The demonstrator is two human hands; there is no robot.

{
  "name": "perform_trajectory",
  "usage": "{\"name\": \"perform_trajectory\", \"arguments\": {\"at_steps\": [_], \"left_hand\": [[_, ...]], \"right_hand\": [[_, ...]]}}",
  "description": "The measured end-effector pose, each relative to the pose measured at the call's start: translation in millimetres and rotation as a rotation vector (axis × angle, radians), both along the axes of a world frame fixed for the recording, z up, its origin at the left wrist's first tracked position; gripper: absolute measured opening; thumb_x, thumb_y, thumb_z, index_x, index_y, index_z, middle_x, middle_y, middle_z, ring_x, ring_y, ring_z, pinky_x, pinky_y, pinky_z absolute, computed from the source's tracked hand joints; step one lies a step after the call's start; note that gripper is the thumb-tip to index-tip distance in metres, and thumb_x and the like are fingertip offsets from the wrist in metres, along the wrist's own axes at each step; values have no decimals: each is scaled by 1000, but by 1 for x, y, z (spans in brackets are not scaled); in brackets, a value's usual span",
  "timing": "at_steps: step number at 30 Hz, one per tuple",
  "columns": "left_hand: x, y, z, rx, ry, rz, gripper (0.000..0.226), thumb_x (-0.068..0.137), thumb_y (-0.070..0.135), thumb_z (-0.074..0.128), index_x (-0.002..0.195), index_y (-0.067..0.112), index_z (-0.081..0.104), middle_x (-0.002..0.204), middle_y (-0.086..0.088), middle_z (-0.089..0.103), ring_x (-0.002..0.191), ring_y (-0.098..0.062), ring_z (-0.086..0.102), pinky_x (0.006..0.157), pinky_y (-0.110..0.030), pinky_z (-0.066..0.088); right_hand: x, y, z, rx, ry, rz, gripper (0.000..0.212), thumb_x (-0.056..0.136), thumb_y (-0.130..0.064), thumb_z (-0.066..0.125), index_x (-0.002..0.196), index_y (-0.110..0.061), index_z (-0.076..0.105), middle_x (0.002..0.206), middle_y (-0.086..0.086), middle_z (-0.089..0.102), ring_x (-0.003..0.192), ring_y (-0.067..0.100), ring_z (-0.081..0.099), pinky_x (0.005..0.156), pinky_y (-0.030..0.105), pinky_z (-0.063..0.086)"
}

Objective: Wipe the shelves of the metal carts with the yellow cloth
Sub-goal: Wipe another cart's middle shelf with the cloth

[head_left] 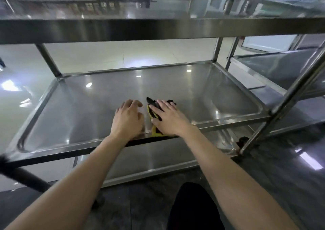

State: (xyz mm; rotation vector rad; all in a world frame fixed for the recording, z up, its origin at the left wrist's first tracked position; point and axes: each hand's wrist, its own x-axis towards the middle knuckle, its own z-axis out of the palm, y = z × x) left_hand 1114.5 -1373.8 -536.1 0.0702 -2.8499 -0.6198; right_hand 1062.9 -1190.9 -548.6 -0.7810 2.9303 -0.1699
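Note:
The yellow cloth (pixel 151 114), dark on its upper side, lies on the middle shelf (pixel 88 106) of the steel cart, close to the shelf's front edge. My right hand (pixel 168 119) presses flat on the cloth with straight, spread fingers and covers most of it. Just left of the cloth, my left hand (pixel 128 117) rests on the bare shelf with loosely bent fingers and holds nothing. The cart's top shelf (pixel 158 27) runs overhead and the bottom shelf (pixel 158 159) shows below the front rim.
A second steel cart (pixel 284 69) stands close on the right, its post (pixel 288 96) slanting near my right arm. A dark cart wheel (pixel 243 141) sits at the lower right corner. Pale floor lies beyond the cart, dark floor beneath me.

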Motion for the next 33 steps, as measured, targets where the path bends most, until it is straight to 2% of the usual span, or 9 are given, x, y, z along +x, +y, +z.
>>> {"name": "perform_trajectory", "arguments": {"at_steps": [3,7,11,17,21,23,28,31,33], "left_hand": [[14,-52,-3,-100,-16,32,39,103,26,54,141,21,61,150,-6,57,141,-31,49,120,-48,36],[36,-115,-9,-171,-42,59,41,103,41,51,141,26,61,152,-3,58,142,-31,50,119,-51,37],[55,-168,-18,-174,-73,130,63,99,58,35,151,28,54,160,-1,50,151,-29,39,126,-51,27],[58,-178,-30,-158,-138,131,52,105,57,38,152,33,44,163,-3,41,152,-31,37,129,-49,23],[63,-178,-29,-127,-118,116,50,107,53,39,152,34,45,164,-2,40,154,-28,33,130,-47,19],[66,-176,-30,-111,-83,111,47,106,52,38,150,35,47,162,2,42,154,-25,31,131,-45,17],[67,-168,-28,-115,-46,144,47,106,54,36,147,35,49,158,5,45,155,-22,29,130,-45,18],[66,-164,-29,-126,-30,156,46,107,54,36,146,34,50,157,5,46,153,-21,31,129,-44,19],[64,-166,-31,-125,-18,171,46,106,53,37,146,34,50,157,5,46,153,-21,31,128,-44,19]], "right_hand": [[-11,47,0,-40,-37,-100,68,107,-60,27,170,-43,9,179,-4,-6,165,14,-7,133,41,-8],[-43,126,-7,-2,-52,-431,82,94,-74,16,169,-43,8,180,1,-3,166,22,-3,134,47,-2],[-47,67,-1,42,17,-593,71,105,-58,27,170,-33,14,179,12,3,165,31,2,132,49,-1],[15,-138,7,-6,36,-20,69,106,-56,29,170,-33,18,179,10,5,165,24,0,133,47,-5],[25,-119,8,-52,-49,195,65,108,-55,36,169,-41,20,180,-2,4,165,15,0,134,40,-3],[-2,-69,6,-64,-47,90,64,108,-56,36,169,-42,21,180,-3,5,165,17,2,134,40,-2],[-93,27,-2,-38,-31,-546,71,102,-63,28,169,-40,19,180,4,5,165,26,2,133,47,-1],[-126,-26,-4,-3,6,-667,79,93,-61,25,167,-34,25,177,13,12,163,34,9,132,54,2],[-126,-102,-2,20,64,-530,77,93,-58,26,165,-32,32,174,15,23,160,34,17,130,52,7]]}}
